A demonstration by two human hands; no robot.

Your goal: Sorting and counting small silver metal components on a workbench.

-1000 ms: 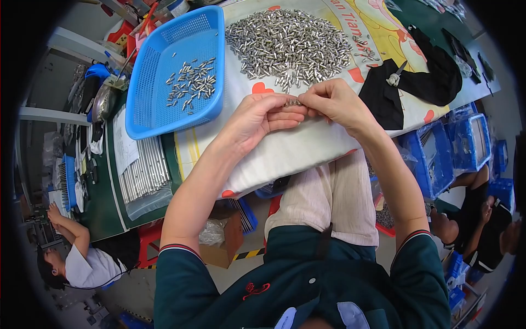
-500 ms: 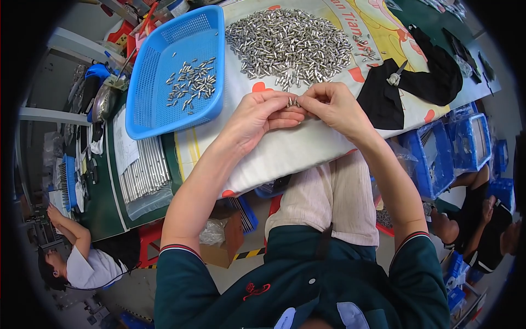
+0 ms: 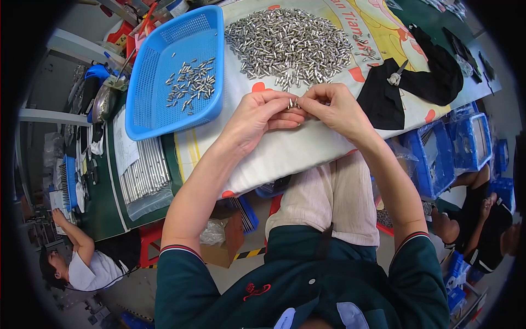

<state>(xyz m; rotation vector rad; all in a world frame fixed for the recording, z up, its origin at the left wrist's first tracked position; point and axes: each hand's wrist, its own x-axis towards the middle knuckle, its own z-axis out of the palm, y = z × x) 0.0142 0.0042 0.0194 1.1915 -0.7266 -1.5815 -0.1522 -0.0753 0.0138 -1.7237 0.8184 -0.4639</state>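
Note:
Both hands meet at the near side of a large heap of small silvery metal pins [image 3: 290,44] on a patterned cloth. My left hand [image 3: 264,114] is closed, its thumb and curled fingers around a few small metal pins [image 3: 292,103]. Fingertips of my right hand [image 3: 332,107] pinch at the same pins from the right; which pin each hand grips is too small to tell. To the left stands a blue perforated plastic basket [image 3: 145,116] with a loose scatter of similar pins [image 3: 192,85] on its bottom.
A black cloth [image 3: 378,98] lies on the right, with a small bladed tool [image 3: 395,77] on it. Long metal rods [image 3: 145,170] lie left of the cloth. Blue bins [image 3: 430,162] stand at the right. Co-workers [image 3: 90,266] sit at both sides.
My hands stay in the same place, with only slight finger movement around the pins. The co-worker at the left has shifted an arm a little.

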